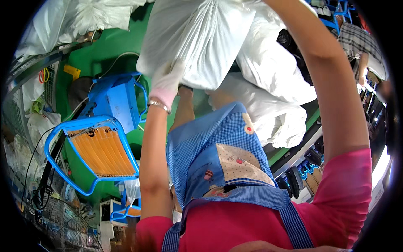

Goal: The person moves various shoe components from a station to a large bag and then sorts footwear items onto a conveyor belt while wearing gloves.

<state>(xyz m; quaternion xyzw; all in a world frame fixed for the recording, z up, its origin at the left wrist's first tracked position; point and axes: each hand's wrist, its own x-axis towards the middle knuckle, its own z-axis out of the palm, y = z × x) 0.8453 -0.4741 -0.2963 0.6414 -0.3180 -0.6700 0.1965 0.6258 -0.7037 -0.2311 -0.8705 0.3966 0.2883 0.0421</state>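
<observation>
A full white plastic bag point(197, 38), its sides creased and gathered, hangs in front of me near the top of the head view. My left hand point(167, 80), in a pale glove with a pinkish cuff, is closed on the bag's lower left part; the bag partly hides its fingers. My right arm reaches up along the right side to the top edge, where the picture cuts off the hand beside the bag's upper end. More filled white bags point(273, 67) are heaped just right of the held one, some lying lower near my legs.
A blue-framed folding chair point(96, 151) with an orange slatted panel stands at my left, beside a blue metal stool-like piece point(113, 98). Cables run across the green floor point(119, 42). White bags point(98, 14) sit at the far left; a dark-edged rack point(302, 168) runs along the right.
</observation>
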